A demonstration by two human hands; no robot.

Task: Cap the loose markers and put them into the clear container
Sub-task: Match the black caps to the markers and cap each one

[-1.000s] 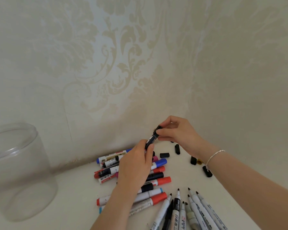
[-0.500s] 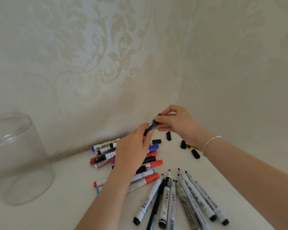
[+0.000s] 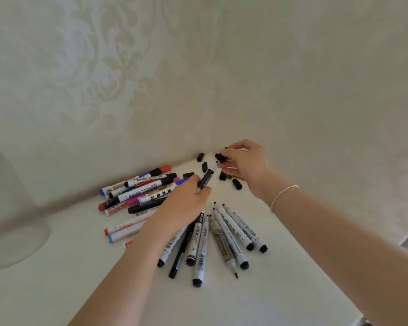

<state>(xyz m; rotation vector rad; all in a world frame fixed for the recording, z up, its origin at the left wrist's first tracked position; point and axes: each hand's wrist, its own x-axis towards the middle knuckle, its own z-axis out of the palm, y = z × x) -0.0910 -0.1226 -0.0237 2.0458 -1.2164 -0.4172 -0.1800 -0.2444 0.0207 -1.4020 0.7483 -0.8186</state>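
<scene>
My left hand point(image 3: 184, 203) grips a black marker point(image 3: 206, 178) with its bare tip pointing up and right. Just beyond that tip, my right hand point(image 3: 244, 164) pinches a black cap point(image 3: 220, 157); cap and tip are slightly apart. Several loose black caps point(image 3: 236, 184) lie on the white table near the wall corner. A fan of uncapped markers point(image 3: 224, 236) lies below my hands, and a pile of capped markers point(image 3: 139, 189) lies to the left. The clear container point(image 3: 7, 222) stands at the far left edge.
The white table point(image 3: 68, 278) meets patterned walls at the back and the right, forming a corner behind the caps. The table's front right edge point(image 3: 353, 311) runs diagonally at bottom right.
The view has shifted right, so the container sits at the left edge. The black cap has come off the marker's tip and my right hand holds it apart from the marker.
</scene>
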